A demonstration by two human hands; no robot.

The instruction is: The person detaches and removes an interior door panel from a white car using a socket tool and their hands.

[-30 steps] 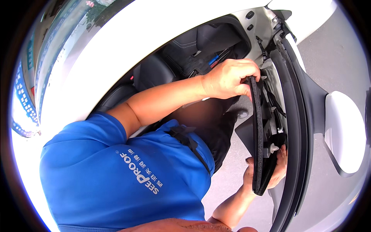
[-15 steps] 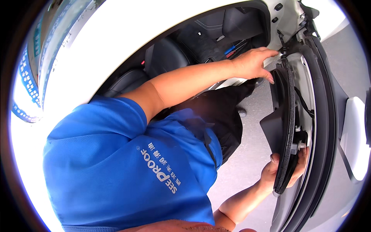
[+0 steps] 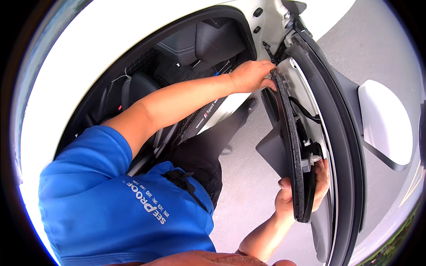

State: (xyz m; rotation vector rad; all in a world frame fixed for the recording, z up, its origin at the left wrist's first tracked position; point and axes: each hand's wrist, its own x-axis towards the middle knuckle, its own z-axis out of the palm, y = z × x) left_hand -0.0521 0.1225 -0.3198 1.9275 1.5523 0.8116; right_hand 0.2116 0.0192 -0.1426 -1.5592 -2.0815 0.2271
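A black door trim panel point(image 3: 291, 137), seen nearly edge-on, stands apart from the inner face of an open white car door point(image 3: 306, 91). My left hand point(image 3: 253, 75) grips the panel's far end, fingers over the top and thumb on the cabin side. Around its near end my right hand point(image 3: 284, 201) is closed, thumb on one face and fingers behind the other. A black cable point(image 3: 305, 108) crosses the gap between panel and door. Close to my right fingers, a light-coloured fitting point(image 3: 310, 163) shows on the panel's back.
The white car body point(image 3: 111, 35) curves over the doorway at the left. Inside are dark seats point(image 3: 142, 91) and a sill plate point(image 3: 206, 113). A white side mirror point(image 3: 385, 122) juts out beyond the door. Grey pavement point(image 3: 242, 177) lies below, with my black-trousered leg point(image 3: 222, 124) above it.
My left hand has closed from an open reach onto the panel's far end. My right hand keeps its hold. The whole scene has shifted left in view.
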